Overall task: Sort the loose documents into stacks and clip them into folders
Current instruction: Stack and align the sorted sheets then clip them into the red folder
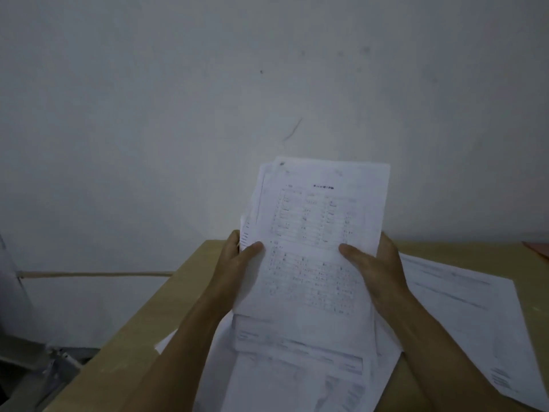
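We see white papers (pixel 320 233) with rows of small dark marks, like a table of little boxes. More white sheets (pixel 463 316) with faint grey lines lie on the light brown desk (pixel 196 263). At the desk's far right corner we see something orange-pink (pixel 539 248). The wall (pixel 178 99) is pale grey-white with dark specks.

Loose papers (pixel 463 307) blanketing desk (pixel 190 263).
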